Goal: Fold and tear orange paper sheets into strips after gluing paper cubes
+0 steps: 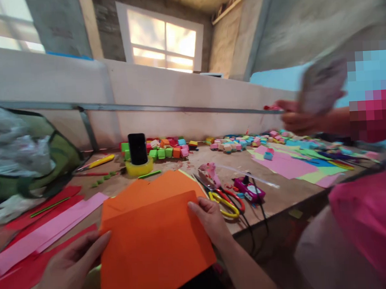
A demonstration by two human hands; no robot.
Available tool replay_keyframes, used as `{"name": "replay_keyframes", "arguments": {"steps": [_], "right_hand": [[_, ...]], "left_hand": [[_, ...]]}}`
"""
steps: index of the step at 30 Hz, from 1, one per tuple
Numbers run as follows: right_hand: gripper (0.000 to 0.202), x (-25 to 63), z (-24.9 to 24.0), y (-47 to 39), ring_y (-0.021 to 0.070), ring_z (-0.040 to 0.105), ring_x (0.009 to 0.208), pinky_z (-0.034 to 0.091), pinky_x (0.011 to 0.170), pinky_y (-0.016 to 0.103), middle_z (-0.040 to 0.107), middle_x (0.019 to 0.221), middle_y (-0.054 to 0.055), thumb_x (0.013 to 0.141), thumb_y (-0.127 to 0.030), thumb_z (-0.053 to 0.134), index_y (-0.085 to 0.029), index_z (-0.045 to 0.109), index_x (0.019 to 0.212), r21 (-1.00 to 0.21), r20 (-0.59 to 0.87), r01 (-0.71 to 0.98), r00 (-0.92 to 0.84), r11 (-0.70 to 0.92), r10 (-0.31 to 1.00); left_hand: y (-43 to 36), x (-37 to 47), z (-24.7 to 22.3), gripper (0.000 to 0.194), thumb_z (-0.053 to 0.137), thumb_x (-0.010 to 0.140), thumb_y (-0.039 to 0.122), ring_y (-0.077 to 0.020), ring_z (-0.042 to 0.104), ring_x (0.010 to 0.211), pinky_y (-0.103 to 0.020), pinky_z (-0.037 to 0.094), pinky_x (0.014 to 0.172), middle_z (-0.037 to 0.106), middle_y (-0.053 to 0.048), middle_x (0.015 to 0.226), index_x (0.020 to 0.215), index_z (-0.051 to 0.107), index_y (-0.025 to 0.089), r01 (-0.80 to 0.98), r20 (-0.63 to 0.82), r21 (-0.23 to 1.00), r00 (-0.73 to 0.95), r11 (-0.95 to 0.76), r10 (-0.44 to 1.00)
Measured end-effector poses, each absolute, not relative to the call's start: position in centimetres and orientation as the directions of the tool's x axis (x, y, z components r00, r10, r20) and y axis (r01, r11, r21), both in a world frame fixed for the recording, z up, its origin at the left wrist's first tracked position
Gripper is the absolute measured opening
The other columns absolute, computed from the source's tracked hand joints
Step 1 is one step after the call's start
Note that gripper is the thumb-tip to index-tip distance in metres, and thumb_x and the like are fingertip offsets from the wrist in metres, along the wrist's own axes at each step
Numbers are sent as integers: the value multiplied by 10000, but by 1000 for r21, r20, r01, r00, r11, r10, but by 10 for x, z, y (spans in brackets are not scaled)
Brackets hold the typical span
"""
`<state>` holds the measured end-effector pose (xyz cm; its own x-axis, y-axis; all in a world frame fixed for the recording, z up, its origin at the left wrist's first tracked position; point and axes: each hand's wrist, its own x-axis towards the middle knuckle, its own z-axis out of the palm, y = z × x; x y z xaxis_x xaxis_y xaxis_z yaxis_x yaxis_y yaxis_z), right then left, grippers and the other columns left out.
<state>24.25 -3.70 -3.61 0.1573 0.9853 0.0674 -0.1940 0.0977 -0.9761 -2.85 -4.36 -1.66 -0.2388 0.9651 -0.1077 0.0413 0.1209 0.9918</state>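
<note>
A sheet of orange paper (153, 245) is held up in front of me at the table's near edge. My left hand (73, 263) pinches its left edge, thumb on the front face. At the upper right corner, my right hand (213, 219) grips the same sheet between thumb and fingers. Behind it lies more orange paper (162, 182) on the table. Just beyond my right hand rest scissors with yellow handles (227, 205) and another pair with red-orange handles (236, 198). A pink glue gun (210, 173) lies beside them.
A phone (137, 148) stands in a yellow tape roll (139, 168). Small coloured paper cubes (167, 150) line the back. Pink strips (61, 220) lie left, near a green bag (60, 151). A purple device (249, 190) has cables. At right, another person's hand (301, 119) holds a phone (325, 83).
</note>
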Motion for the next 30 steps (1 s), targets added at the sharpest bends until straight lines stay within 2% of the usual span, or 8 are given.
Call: {"name": "replay_keyframes", "arguments": {"steps": [1,3,6,10,17,23,30], "right_hand": [[314,243,-35,-38,171,624,613,501,596,282,689,671,12,659,-460,768,-165,668,695,-976,58,-200,151,88,987],[291,243,-33,-39,169,645,632,511,601,265,712,710,9,666,-432,776,-168,686,749,-974,28,-219,126,56,992],[294,244,-30,-38,184,671,607,545,606,289,725,702,4,650,-419,793,-188,708,810,-974,-58,-227,142,-25,988],[273,246,-30,-35,190,689,597,557,556,265,732,691,-4,624,-397,814,-218,723,808,-972,-110,-221,150,-75,983],[213,249,-33,-34,200,698,568,577,522,272,740,681,-5,621,-377,809,-254,732,777,-984,-101,-164,200,-68,975],[209,244,-30,-35,215,702,587,571,496,290,747,722,9,630,-362,798,-257,742,802,-979,-84,-200,185,-46,979],[207,243,-29,-37,186,682,606,563,600,294,733,700,0,643,-379,798,-229,741,773,-982,-13,-190,172,20,985]], "left_hand": [[-44,-27,-14,436,841,462,485,-215,675,739,-222,548,576,729,-14,750,743,717,176,15,-152,987,-191,158,970],[-45,-24,-11,415,830,494,484,-172,641,673,-202,515,566,704,-16,703,709,699,155,-41,-129,991,-145,124,981],[-42,-23,-12,374,827,532,445,-106,561,580,-167,437,517,639,13,621,667,658,139,-152,-100,985,-132,80,986],[-40,-26,-19,331,818,576,391,-80,522,552,-168,401,514,602,28,602,671,633,133,-204,-96,977,-127,69,987],[-40,-27,-23,310,826,582,336,-83,559,592,-171,435,548,627,25,656,740,651,134,-267,-92,962,-100,62,991],[-39,-28,-21,313,832,578,320,-82,572,614,-166,444,557,641,20,685,750,651,133,-254,-92,965,-105,63,990],[-43,-29,-21,346,850,551,328,-74,573,610,-146,447,544,644,28,690,750,645,134,-225,-125,970,-129,94,984]]}}
